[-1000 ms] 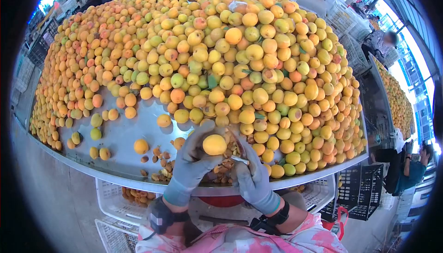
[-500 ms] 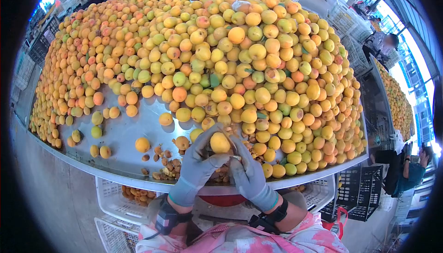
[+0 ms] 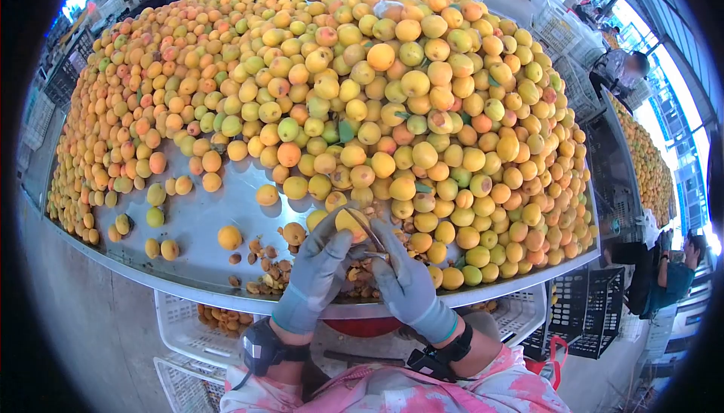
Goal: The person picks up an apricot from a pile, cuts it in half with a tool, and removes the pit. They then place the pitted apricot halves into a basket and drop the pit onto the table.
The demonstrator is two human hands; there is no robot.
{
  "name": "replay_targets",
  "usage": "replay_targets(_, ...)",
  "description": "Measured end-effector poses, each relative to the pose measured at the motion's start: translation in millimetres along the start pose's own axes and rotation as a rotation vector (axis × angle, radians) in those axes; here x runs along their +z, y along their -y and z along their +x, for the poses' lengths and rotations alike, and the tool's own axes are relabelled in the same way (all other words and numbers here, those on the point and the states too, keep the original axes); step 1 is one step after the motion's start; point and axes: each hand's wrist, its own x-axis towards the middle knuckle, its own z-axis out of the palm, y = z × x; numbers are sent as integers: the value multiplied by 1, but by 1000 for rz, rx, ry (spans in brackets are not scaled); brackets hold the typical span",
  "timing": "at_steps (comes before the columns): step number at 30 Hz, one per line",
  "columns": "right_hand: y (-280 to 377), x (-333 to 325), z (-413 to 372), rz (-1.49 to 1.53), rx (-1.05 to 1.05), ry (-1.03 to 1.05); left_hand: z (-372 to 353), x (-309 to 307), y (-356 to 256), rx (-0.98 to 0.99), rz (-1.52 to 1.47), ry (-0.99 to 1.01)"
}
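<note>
My left hand (image 3: 313, 273), in a grey glove, holds a yellow-orange apricot (image 3: 352, 224) over the front edge of the metal table. Close beside it, my right hand (image 3: 405, 281), gloved too, has its fingers closed around a thin tool (image 3: 371, 234) whose narrow curved part lies against the fruit; its exact shape is hard to make out. Beneath and around the hands lie brown pits and scraps (image 3: 273, 273). Behind them rises a large heap of apricots (image 3: 422, 104).
The metal table's raised rim (image 3: 188, 290) runs in front of me. Below stand a white crate (image 3: 177, 322) with fruit halves and black crates (image 3: 596, 307). A person in a dark green top (image 3: 673, 283) is at the right, beside another fruit-covered table (image 3: 641, 157).
The fingers of my left hand have shifted around the apricot, and the thin tool now shows against the fruit's right side. The view has moved slightly.
</note>
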Motion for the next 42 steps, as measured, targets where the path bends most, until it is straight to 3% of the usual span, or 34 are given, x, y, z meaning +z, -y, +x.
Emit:
replay_targets(14,5,2,-1,-88,7,-7,1,3,1,60,31,-64)
replay_targets(25,8,-6,-1,-181,56,105,-3,1,3,139,330,-100)
replay_targets(30,2,-1,-2,-186,95,89,-1,6,7,128,270,-117)
replay_targets(35,-5,9,-2,-191,-21,-54,-1,7,10,100,187,-100)
replay_targets(38,-2,4,-3,-196,16,9,-4,9,-1,20,184,-74)
replay_targets(40,1,-2,0,-195,56,49,-4,10,-10,97,498,10)
replay_targets(42,-3,-2,-1,-196,103,81,-2,1,-8,111,607,21)
